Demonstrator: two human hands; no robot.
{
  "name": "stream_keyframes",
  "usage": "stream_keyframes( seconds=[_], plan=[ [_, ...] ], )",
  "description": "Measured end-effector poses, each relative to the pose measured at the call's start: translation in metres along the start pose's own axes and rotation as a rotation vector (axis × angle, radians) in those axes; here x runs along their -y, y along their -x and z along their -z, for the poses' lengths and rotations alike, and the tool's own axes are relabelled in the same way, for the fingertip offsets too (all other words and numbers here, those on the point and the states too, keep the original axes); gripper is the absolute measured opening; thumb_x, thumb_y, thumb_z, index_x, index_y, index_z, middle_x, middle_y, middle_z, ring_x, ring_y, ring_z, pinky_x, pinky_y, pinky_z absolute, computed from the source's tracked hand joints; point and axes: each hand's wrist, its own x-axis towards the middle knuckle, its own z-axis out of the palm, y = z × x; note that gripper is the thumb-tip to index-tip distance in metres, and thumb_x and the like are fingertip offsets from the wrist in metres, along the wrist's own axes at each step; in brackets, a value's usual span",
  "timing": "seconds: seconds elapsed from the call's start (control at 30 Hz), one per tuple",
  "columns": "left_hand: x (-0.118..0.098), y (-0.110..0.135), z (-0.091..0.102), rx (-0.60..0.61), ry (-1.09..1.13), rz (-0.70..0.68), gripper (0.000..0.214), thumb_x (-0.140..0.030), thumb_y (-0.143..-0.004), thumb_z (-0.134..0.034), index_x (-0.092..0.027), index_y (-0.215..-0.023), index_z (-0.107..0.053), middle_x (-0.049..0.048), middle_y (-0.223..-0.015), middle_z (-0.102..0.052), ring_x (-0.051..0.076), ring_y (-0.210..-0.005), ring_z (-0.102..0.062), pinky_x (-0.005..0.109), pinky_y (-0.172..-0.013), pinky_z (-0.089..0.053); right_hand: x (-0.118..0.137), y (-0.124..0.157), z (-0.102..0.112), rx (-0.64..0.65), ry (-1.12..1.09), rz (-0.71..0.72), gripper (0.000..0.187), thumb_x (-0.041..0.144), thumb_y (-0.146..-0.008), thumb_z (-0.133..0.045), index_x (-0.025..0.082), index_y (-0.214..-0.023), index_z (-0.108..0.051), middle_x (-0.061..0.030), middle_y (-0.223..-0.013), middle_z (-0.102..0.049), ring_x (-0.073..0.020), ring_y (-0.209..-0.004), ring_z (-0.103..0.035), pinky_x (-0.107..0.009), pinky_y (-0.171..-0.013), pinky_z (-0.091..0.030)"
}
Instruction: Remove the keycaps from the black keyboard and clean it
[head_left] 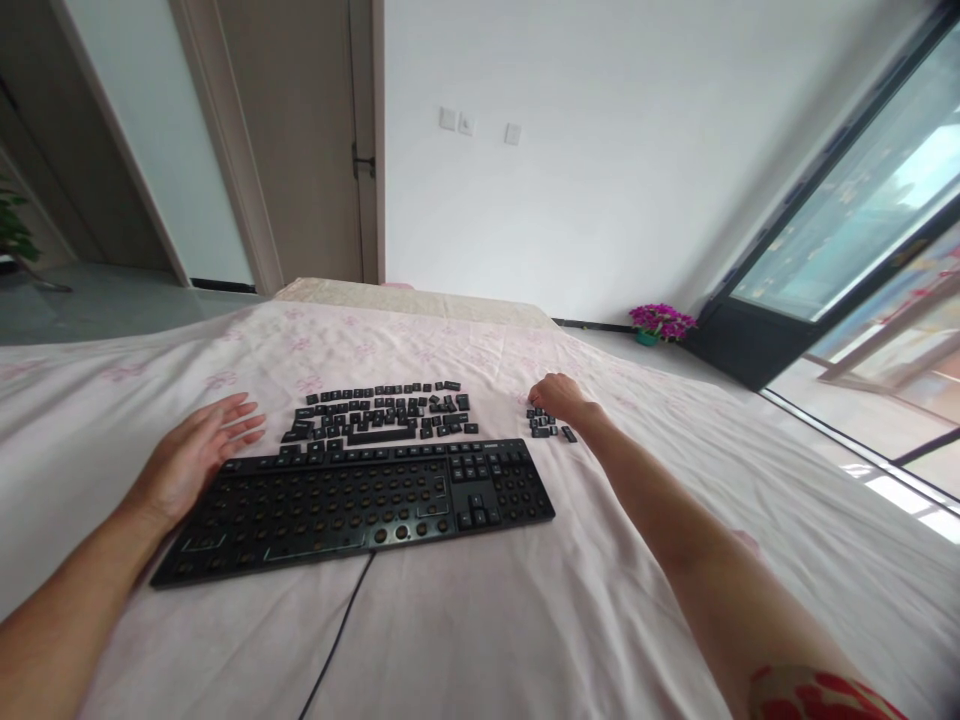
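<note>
A black keyboard [330, 510] lies on the bed with its letter and number-pad areas stripped of keycaps, showing the bare key sockets. Its function row and arrow keys still have caps. My left hand [196, 450] is open at the keyboard's upper left corner, fingers spread and pointing right, holding nothing. Behind the keyboard, loose black keycaps [382, 412] lie in rough rows, with a long space bar [381, 436] in front. Farther right, my right hand [556, 395] is closed, fingertips down at a small group of keycaps [541, 425]; whatever it pinches is hidden.
A pale pink flowered sheet [465, 620] with creases covers the bed. The keyboard's cable [341, 630] runs toward me. Beyond the bed stand a white wall [525, 220], a door [300, 140], purple flowers in a pot [661, 322] and a glass door [847, 240] at the right.
</note>
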Motion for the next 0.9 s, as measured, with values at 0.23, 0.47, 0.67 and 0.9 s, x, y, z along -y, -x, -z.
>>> stream_keyframes(
  seconds=[0.23, 0.47, 0.67, 0.9],
  plan=[
    [-0.001, 0.001, 0.0, -0.013, 0.008, 0.012, 0.045, -0.048, -0.078, -0.069, -0.018, -0.112, -0.065, 0.0056, -0.114, -0.067, 0.027, -0.112, -0.061, 0.05, -0.11, -0.038, 0.008, 0.004, 0.009, -0.101, -0.202, 0.015, 0.017, 0.018, -0.08, -0.063, 0.016, -0.087, -0.079, -0.0136, -0.096, -0.074, -0.0283, -0.105, -0.062, -0.037, -0.095, -0.04],
    [-0.001, 0.002, -0.001, -0.008, 0.027, 0.04, 0.047, -0.049, -0.073, -0.073, -0.017, -0.106, -0.068, 0.0056, -0.114, -0.068, 0.022, -0.105, -0.064, 0.033, -0.096, -0.052, 0.054, 0.04, 0.01, -0.145, -1.132, -0.055, 0.036, 0.04, -0.079, -0.07, 0.017, -0.107, -0.073, -0.0087, -0.099, -0.075, -0.0186, -0.087, -0.067, -0.028, -0.074, -0.052],
    [0.0, 0.0, 0.0, 0.003, 0.04, 0.046, 0.048, -0.049, -0.071, -0.074, -0.016, -0.105, -0.069, 0.0066, -0.114, -0.068, 0.02, -0.101, -0.065, 0.025, -0.083, -0.057, 0.097, 0.085, 0.018, 0.218, -2.041, -0.182, 0.029, 0.024, -0.068, -0.083, 0.02, -0.095, -0.073, -0.0049, -0.091, -0.075, -0.0126, -0.073, -0.068, -0.018, -0.055, -0.052],
    [0.002, -0.001, 0.003, -0.01, 0.015, 0.053, 0.048, -0.049, -0.071, -0.075, -0.016, -0.106, -0.069, 0.009, -0.122, -0.066, 0.023, -0.107, -0.064, 0.032, -0.093, -0.055, 0.119, 0.105, 0.026, 0.241, -2.178, -0.22, 0.03, 0.019, -0.065, -0.085, 0.018, -0.091, -0.07, -0.002, -0.084, -0.074, -0.0081, -0.063, -0.065, -0.013, -0.049, -0.051]
  ],
)
